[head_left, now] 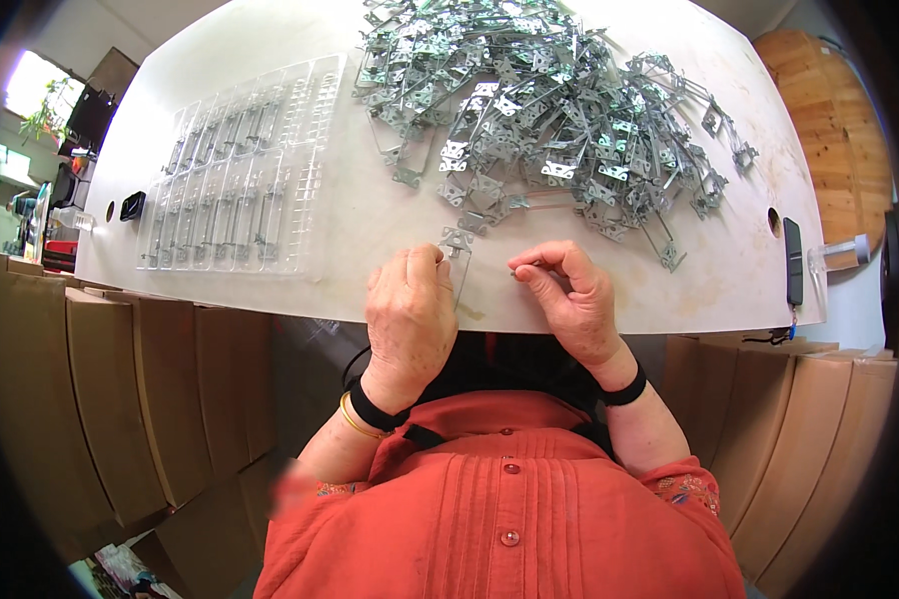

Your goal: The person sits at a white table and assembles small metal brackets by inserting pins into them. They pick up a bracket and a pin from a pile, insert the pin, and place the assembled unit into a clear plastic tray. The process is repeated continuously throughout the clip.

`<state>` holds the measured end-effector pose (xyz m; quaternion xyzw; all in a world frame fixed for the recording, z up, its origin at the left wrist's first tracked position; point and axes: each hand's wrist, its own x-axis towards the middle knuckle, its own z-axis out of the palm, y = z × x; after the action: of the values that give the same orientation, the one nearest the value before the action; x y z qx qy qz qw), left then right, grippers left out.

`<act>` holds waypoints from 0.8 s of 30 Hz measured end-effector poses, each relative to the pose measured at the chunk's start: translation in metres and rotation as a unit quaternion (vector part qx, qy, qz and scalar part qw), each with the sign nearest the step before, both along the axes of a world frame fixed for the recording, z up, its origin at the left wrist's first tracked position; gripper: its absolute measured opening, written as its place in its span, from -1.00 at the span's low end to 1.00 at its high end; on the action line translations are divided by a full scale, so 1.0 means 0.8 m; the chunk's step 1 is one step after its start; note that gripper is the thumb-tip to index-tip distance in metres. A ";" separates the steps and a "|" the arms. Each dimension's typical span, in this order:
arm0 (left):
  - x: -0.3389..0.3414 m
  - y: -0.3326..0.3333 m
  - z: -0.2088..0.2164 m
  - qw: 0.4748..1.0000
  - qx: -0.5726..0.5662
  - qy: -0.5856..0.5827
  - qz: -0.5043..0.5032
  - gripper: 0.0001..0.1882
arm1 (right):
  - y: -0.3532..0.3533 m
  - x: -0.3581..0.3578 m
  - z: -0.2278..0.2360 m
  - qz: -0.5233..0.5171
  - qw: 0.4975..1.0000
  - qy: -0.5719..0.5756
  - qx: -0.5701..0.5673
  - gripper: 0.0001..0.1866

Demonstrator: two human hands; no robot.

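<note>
Near the table's front edge, my left hand (pixel 408 311) is closed on a metal bracket (pixel 457 241), a flat plate with holes and a thin rod running toward me. My fingers cover part of it. To its right, my right hand (pixel 575 299) is pinched, thumb against forefinger. A small dark tip shows at those fingertips, too small to name. The hands are apart. Just beyond them spreads a large heap of similar silvery metal brackets (pixel 529 120), tangled together with their thin rods.
A clear plastic tray (pixel 310 185) with rows of metal parts in its compartments lies on the white table (pixel 370 225) at left. A small black object (pixel 133 206) sits by the left edge, a black strip-shaped device (pixel 793 262) at the right edge. Cardboard boxes (pixel 160 389) flank me.
</note>
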<state>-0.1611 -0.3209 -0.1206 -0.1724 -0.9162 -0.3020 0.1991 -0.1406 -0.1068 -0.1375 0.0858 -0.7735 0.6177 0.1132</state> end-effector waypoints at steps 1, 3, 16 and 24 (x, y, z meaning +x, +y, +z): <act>0.001 0.001 -0.001 1.000 -0.001 0.003 -0.002 -0.82 | 0.000 0.000 0.000 -0.001 1.000 0.000 -0.005 -0.87; 0.006 0.002 0.004 1.000 -0.001 -0.011 -0.004 -0.74 | -0.002 0.000 0.000 -0.001 1.000 -0.001 -0.016 -0.87; 0.009 0.000 0.002 0.997 0.047 -0.013 -0.055 -0.45 | 0.000 0.000 -0.003 -0.036 0.997 0.030 -0.065 -0.87; 0.004 0.004 0.010 0.985 0.088 -0.055 -0.137 -0.38 | -0.001 0.003 0.002 -0.040 0.988 0.023 -0.148 -0.83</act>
<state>-0.1580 -0.3177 -0.1129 -0.2612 -0.8632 -0.4151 0.1196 -0.1385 -0.1076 -0.1361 0.0513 -0.6734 0.7184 0.1668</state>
